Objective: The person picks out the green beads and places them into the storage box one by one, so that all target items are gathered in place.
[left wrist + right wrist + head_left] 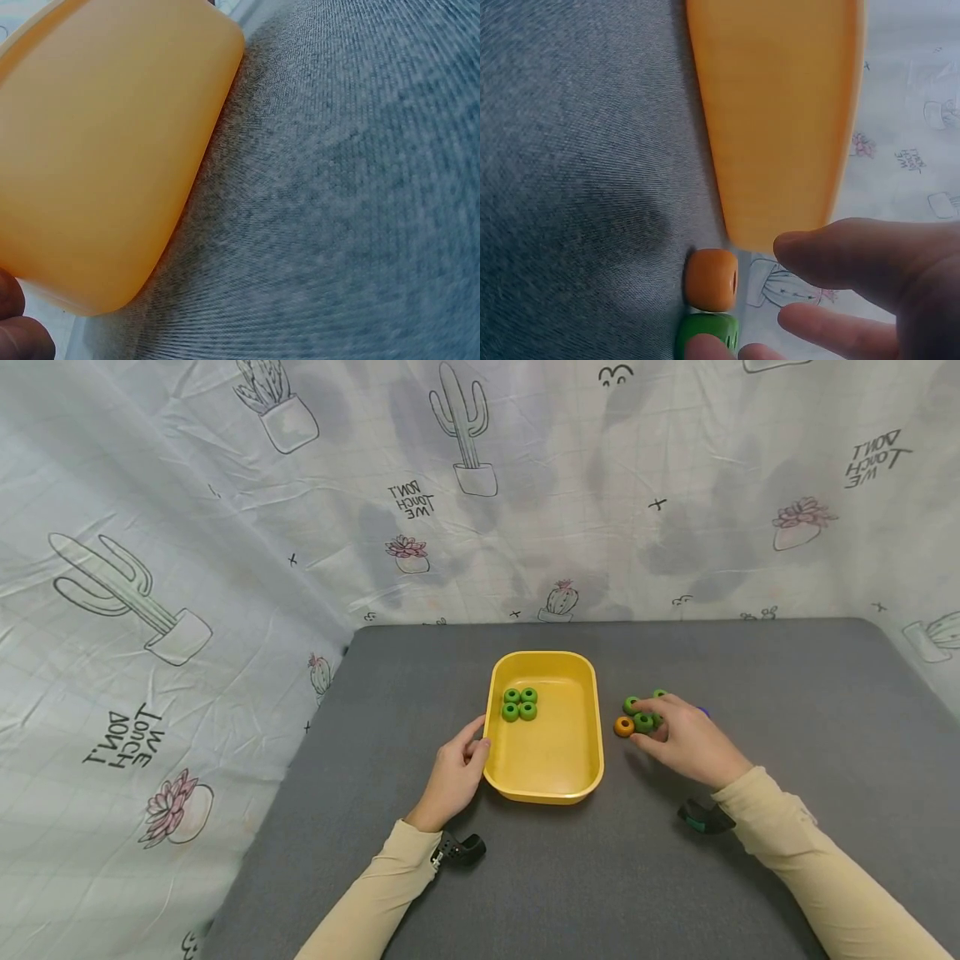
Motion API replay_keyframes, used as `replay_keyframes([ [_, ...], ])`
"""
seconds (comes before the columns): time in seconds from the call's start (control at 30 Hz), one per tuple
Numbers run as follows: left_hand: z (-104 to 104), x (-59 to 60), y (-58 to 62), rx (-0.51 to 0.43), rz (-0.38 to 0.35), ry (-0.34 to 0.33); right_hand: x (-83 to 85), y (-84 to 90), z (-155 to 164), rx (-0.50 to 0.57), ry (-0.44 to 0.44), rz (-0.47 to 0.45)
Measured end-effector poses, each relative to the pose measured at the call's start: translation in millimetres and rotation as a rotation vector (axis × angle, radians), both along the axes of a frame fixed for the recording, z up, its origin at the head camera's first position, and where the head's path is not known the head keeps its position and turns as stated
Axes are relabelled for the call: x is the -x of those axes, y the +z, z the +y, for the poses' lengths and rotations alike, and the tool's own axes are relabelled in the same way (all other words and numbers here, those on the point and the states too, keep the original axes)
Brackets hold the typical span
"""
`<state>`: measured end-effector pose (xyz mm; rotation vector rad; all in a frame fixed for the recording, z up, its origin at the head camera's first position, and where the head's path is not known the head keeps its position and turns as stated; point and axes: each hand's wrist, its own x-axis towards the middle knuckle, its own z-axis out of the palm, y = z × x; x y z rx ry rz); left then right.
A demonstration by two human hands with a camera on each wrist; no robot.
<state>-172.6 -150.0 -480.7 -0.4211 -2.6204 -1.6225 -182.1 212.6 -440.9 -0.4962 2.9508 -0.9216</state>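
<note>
A yellow tray stands mid-table with several green rings in its far left corner. My left hand rests against the tray's left wall, fingers relaxed, its fingertips showing at the frame's corner. Right of the tray lies a small cluster: green rings, an orange ring, and a purple piece mostly hidden by the hand. My right hand hovers over the cluster. One fingertip touches a green ring, while the thumb stays clear of it.
The table is covered in grey felt. A cactus-print cloth hangs behind it and along the left side. The table's left edge runs close to my left forearm.
</note>
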Motion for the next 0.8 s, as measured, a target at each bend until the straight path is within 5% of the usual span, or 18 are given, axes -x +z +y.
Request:
replay_keyframes([
  [0.8, 1.4, -0.2, 0.7, 0.007, 0.0, 0.012, 1.5, -9.8, -0.1, -0.033, 0.02, 0.004],
])
